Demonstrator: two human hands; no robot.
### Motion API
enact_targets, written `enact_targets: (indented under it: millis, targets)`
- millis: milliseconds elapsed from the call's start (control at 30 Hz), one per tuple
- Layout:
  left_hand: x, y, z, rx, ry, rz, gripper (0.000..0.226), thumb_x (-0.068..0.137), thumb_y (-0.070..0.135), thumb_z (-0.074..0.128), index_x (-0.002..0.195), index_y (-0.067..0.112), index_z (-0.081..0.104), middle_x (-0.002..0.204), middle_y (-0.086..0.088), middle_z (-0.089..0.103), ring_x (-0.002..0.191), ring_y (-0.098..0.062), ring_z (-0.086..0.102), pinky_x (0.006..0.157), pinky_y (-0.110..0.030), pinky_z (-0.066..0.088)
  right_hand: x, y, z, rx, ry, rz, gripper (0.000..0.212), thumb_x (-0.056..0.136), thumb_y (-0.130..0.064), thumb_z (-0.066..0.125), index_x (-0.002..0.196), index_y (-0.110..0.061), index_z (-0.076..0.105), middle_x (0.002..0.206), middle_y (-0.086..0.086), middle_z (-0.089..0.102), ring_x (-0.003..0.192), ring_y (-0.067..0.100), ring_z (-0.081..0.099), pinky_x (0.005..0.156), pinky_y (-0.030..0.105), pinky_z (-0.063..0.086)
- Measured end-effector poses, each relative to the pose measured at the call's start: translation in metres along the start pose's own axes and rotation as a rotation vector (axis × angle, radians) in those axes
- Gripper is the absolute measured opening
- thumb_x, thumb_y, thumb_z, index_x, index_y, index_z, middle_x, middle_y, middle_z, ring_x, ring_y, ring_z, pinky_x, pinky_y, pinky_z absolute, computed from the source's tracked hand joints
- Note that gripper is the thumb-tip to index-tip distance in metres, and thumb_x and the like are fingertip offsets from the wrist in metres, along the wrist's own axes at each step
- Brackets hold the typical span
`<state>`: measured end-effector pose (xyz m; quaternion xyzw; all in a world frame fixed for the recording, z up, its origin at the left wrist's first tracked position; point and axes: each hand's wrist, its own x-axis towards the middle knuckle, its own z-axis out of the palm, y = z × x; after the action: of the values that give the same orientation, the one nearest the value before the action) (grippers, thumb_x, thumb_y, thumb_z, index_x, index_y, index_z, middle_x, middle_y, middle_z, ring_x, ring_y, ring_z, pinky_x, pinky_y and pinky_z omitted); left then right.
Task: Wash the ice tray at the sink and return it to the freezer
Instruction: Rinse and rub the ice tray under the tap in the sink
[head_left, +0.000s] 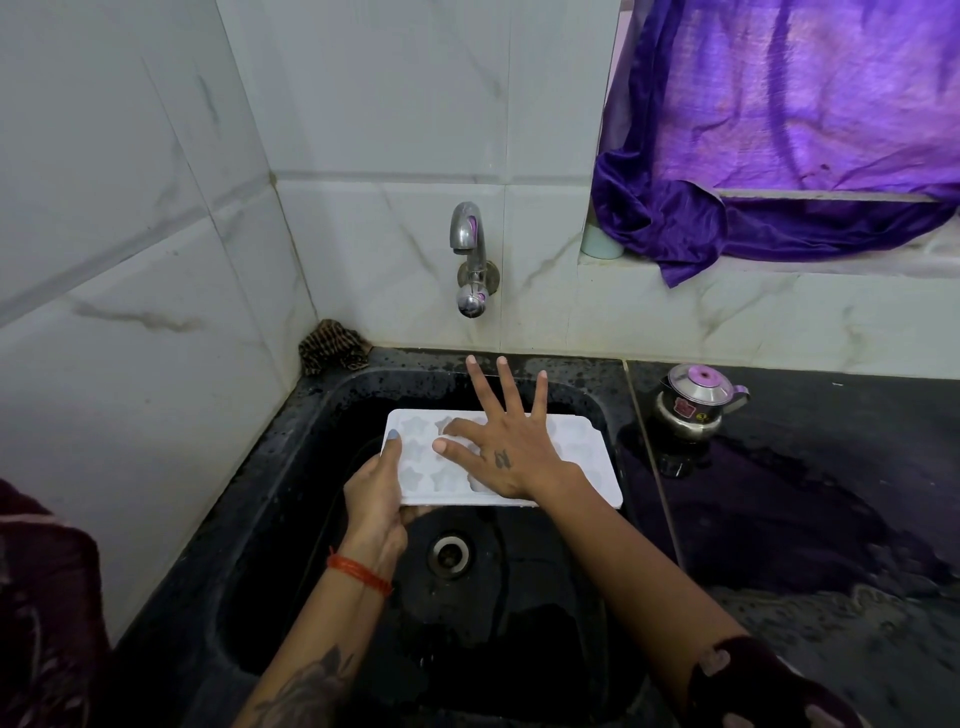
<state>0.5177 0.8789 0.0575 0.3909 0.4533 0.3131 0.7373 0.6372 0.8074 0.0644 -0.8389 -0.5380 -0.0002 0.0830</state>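
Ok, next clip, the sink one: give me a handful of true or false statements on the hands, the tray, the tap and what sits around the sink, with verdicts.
1. The left hand grips the ice tray at its left end. True.
2. The right hand is curled into a fist beside the tray. False: it lies on the tray's top with fingers spread.
3. Water streams from the tap. False: no stream shows.
4. The tray is held above the black sink, over the basin. True.
5. The steel kettle stands inside the sink. False: it stands on the counter to the right of the sink.
6. A purple curtain hangs at the upper right. True.
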Motion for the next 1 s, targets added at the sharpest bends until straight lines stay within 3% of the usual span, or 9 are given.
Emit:
enact_targets:
  millis: [100, 267, 467, 733, 867, 1000]
  targets:
    - [0.0006, -0.0019, -0.0012, 0.007, -0.001, -0.005, 0.019, 0.092, 0.032, 0.058, 0.084, 0.015, 0.063, 0.083, -0.008, 0.069, 0.071, -0.022, 0.067, 0.046, -0.031, 0.057, -0.0013, 0.0, -0.0004, -0.043, 0.039, -0.011, 0.088, 0.068, -0.079, -0.009, 0.123, -0.047, 0.051, 0.155, -0.003, -0.025, 0.14, 0.029, -0.03, 0.101, 0.063, -0.027]
    - [0.0007, -0.0017, -0.0009, 0.011, 0.002, 0.004, 0.018, 0.092, 0.032, 0.058, 0.085, 0.016, 0.064, 0.082, -0.008, 0.069, 0.07, -0.022, 0.066, 0.044, -0.029, 0.056, -0.0037, -0.0047, -0.0009, -0.071, 0.076, -0.008, 0.086, 0.069, -0.076, -0.008, 0.124, -0.046, 0.051, 0.151, -0.004, -0.031, 0.139, 0.03, -0.032, 0.1, 0.062, -0.028]
    - [0.0019, -0.0012, -0.0016, 0.015, 0.004, 0.014, 0.018, 0.092, 0.032, 0.058, 0.083, 0.017, 0.063, 0.081, -0.007, 0.069, 0.07, -0.022, 0.067, 0.05, -0.033, 0.057, -0.0031, -0.0056, 0.0003, 0.084, -0.047, 0.061, 0.057, 0.086, -0.072, 0.014, 0.128, -0.049, 0.045, 0.152, -0.005, -0.033, 0.136, 0.026, -0.037, 0.101, 0.062, -0.027]
    - [0.0027, -0.0012, -0.0018, 0.017, 0.005, 0.021, 0.018, 0.092, 0.031, 0.059, 0.082, 0.017, 0.063, 0.084, -0.008, 0.069, 0.071, -0.022, 0.067, 0.055, -0.037, 0.057, -0.0043, -0.0016, -0.0036, 0.143, -0.071, 0.053, 0.051, 0.088, -0.069, 0.019, 0.124, -0.049, 0.049, 0.152, -0.004, -0.032, 0.136, 0.026, -0.037, 0.102, 0.063, -0.025]
    - [0.0017, -0.0024, -0.0019, 0.014, -0.004, 0.028, 0.019, 0.092, 0.031, 0.058, 0.081, 0.017, 0.063, 0.08, -0.006, 0.069, 0.062, -0.019, 0.068, 0.054, -0.034, 0.058, -0.0037, -0.0005, -0.0037, 0.049, 0.007, 0.001, 0.073, 0.076, -0.077, 0.004, 0.123, -0.048, 0.051, 0.152, -0.004, -0.031, 0.138, 0.028, -0.034, 0.102, 0.063, -0.025]
    - [0.0004, -0.0034, -0.0007, 0.021, -0.01, 0.028, 0.019, 0.092, 0.031, 0.058, 0.081, 0.017, 0.062, 0.081, -0.007, 0.069, 0.071, -0.022, 0.067, 0.063, -0.038, 0.057, -0.0044, 0.001, -0.0012, -0.029, 0.102, -0.04, 0.085, 0.069, -0.077, -0.007, 0.121, -0.046, 0.053, 0.148, -0.006, -0.032, 0.14, 0.03, -0.03, 0.101, 0.062, -0.027]
